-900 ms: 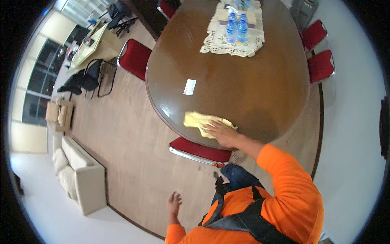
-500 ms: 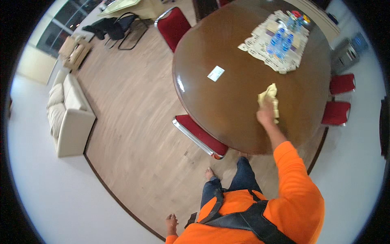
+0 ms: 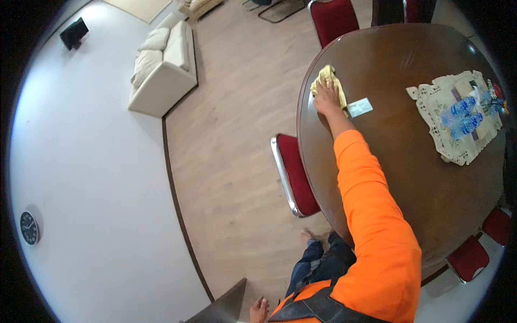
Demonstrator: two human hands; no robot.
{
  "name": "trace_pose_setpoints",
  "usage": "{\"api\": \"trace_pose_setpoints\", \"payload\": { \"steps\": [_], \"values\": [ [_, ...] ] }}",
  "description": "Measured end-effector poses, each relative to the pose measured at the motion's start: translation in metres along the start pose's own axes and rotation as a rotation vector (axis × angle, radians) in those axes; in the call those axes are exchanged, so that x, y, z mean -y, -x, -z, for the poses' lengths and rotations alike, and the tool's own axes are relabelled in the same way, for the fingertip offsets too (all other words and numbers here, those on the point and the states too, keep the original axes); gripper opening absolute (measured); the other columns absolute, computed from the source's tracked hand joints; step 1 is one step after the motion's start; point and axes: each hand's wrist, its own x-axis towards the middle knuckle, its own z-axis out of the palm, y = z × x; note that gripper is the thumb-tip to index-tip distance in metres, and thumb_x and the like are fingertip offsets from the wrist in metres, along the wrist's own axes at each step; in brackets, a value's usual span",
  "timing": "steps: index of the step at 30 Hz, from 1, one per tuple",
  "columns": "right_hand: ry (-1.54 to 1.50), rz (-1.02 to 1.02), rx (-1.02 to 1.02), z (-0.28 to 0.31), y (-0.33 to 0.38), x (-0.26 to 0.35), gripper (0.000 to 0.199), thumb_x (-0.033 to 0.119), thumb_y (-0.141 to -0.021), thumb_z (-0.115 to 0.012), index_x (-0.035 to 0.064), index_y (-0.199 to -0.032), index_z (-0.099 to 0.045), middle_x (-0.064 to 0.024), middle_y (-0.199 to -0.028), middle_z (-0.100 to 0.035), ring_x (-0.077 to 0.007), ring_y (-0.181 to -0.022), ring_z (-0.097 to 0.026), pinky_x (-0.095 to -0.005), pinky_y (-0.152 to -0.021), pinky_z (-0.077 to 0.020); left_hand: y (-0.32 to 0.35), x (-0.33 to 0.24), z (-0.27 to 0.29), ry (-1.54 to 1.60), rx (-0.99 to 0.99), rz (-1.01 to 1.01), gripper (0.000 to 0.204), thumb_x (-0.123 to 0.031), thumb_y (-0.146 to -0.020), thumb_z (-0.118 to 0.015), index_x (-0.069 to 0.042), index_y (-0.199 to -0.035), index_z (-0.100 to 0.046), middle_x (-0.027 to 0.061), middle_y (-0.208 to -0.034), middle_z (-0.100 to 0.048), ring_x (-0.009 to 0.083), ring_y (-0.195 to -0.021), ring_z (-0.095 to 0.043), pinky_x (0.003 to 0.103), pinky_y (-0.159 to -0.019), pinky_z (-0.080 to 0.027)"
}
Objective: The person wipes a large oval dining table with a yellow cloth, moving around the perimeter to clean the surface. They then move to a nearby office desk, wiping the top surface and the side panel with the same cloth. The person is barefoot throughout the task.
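My right hand (image 3: 327, 100) rests on a crumpled yellow cloth (image 3: 340, 90) near the left edge of the brown oval table (image 3: 393, 156). Its fingers are bent over the cloth and hold it against the glossy top. Just right of the cloth lies a small white card (image 3: 360, 107), close to my wrist. Low in the picture, my left hand (image 3: 259, 310) hangs by my side, away from the table. Its fingers are loosely curled and apart, with nothing seen in them.
A lace cloth (image 3: 458, 153) on the table's right carries blue-tinted plastic bottles (image 3: 464, 126) and flowers (image 3: 496, 97). Red chairs (image 3: 299, 177) stand around the table, one close by my legs. A cream sofa (image 3: 161, 86) sits along the white wall, which bears a clock (image 3: 29, 227).
My right hand has swept the yellow cloth leftward across the table, up beside the white card. The view has turned left, bringing in the wall clock. My left hand still hangs low.
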Motion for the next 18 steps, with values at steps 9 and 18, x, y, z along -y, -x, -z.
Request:
{"api": "trace_pose_setpoints", "payload": {
  "steps": [9,18],
  "values": [
    [-0.082,0.775,0.284,-0.006,0.175,-0.019,0.063,0.002,-0.081,-0.053,0.0068,-0.143,-0.041,-0.0125,-0.152,-0.033,-0.0319,-0.143,-0.024,-0.043,-0.12,-0.0146,-0.019,0.124,-0.054,-0.376,0.317,0.007,0.059,-0.047,-0.093,-0.056,0.003,-0.125,-0.057,0.0168,-0.094,-0.068,0.0207,-0.091,-0.065,0.034,-0.078,-0.051],
    [0.081,0.714,0.366,0.031,0.451,-0.092,0.065,0.007,-0.082,-0.053,0.0049,-0.144,-0.037,-0.0094,-0.156,-0.025,-0.0288,-0.147,-0.016,-0.0464,-0.12,-0.0121,-0.051,-0.011,-0.053,0.211,0.172,-0.211,0.061,-0.041,-0.094,-0.06,-0.003,-0.139,-0.046,0.0096,-0.112,-0.062,0.0197,-0.097,-0.061,0.033,-0.078,-0.05]
  ]
}}
